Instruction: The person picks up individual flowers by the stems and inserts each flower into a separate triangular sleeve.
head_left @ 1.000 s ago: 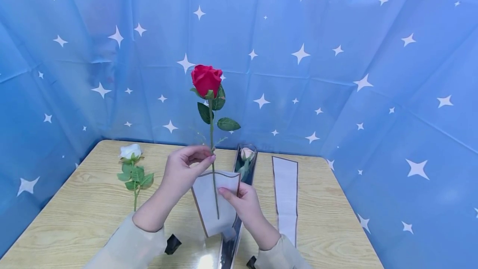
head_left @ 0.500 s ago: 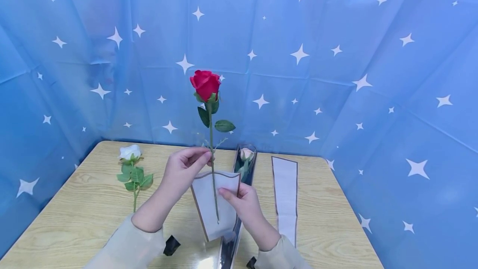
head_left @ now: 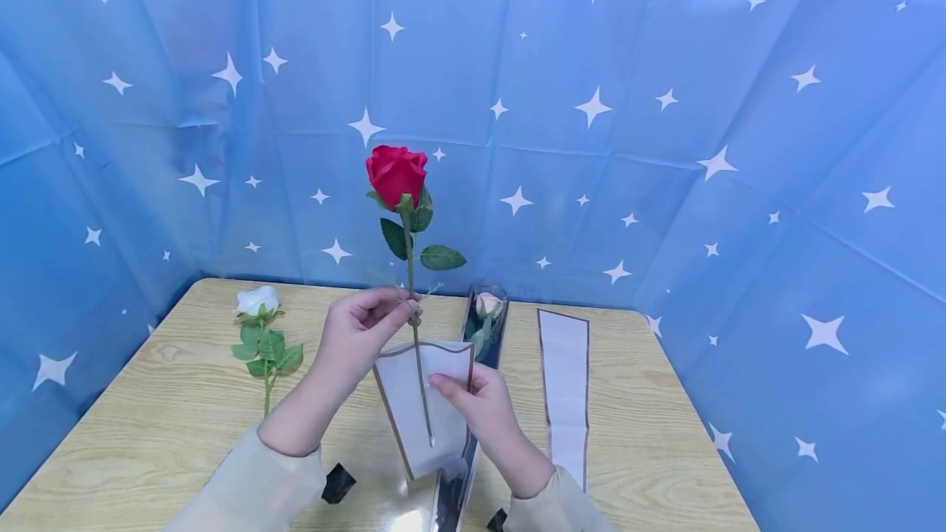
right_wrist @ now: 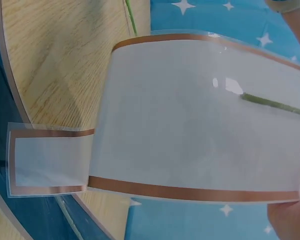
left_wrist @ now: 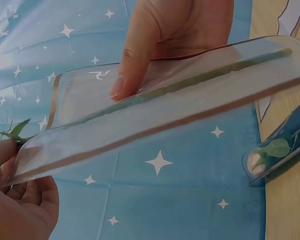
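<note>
A red rose with a few green leaves stands nearly upright above the table. My left hand pinches its stem below the leaves, by the mouth of a white flower sleeve with a brown border. Clear film covers the lower stem in the left wrist view, so it lies inside the sleeve. My right hand grips the sleeve's right edge, thumb across the front, other fingers hidden behind. A narrow tab folds at the sleeve's bottom in the right wrist view, and the stem's cut end shows well above it.
A white rose lies on the wooden table at left. Behind my right hand lies a dark, clear-fronted sleeve holding a pale pink rose. Another white sleeve lies flat at right. Blue star-printed cloth hangs around the table.
The red rose has come down and slightly left with my left hand, its stem end sitting a little lower in the sleeve. My right hand stays nearly still on the sleeve.
</note>
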Motion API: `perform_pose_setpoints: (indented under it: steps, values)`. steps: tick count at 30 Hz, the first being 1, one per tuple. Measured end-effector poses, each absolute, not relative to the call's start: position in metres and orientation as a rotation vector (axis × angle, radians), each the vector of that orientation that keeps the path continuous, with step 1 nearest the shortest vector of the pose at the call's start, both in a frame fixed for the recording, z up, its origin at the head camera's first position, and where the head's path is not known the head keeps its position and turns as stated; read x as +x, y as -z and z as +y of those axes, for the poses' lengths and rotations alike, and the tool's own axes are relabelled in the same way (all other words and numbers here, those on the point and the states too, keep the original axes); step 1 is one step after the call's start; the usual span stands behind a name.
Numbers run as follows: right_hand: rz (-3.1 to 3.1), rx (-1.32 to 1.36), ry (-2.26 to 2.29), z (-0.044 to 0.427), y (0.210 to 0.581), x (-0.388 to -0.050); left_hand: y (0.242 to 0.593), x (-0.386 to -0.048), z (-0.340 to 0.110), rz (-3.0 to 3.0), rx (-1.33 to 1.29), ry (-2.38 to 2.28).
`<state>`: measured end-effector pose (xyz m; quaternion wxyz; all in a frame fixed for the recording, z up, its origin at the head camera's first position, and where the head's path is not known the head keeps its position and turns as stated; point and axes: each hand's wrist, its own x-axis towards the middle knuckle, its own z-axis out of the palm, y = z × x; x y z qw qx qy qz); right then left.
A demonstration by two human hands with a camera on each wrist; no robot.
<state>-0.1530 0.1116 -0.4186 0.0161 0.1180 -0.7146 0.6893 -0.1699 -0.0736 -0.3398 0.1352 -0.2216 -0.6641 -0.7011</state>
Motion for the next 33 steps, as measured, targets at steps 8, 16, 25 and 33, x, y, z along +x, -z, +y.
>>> perform_pose_setpoints:
  steps: [8, 16, 25, 33]
  values:
    - [-2.239, 0.336, -2.169, 0.1138, 0.4149, -0.1525, 0.3408, -0.1681, -0.0756, -2.031, -0.681, 1.954]
    - [-2.253, 0.361, -2.169, 0.1157, 0.4145, -0.1527, 0.3382, -0.1677, -0.0745, -2.109, -0.597, 1.895]
    - [-2.205, 0.368, -2.174, 0.1141, 0.4130, -0.1505, 0.3373, -0.1685, -0.0740, -2.122, -0.602, 1.877]
    - [-2.177, 0.324, -2.189, 0.1152, 0.4119, -0.1504, 0.3369, -0.1689, -0.0765, -2.195, -0.720, 1.819]
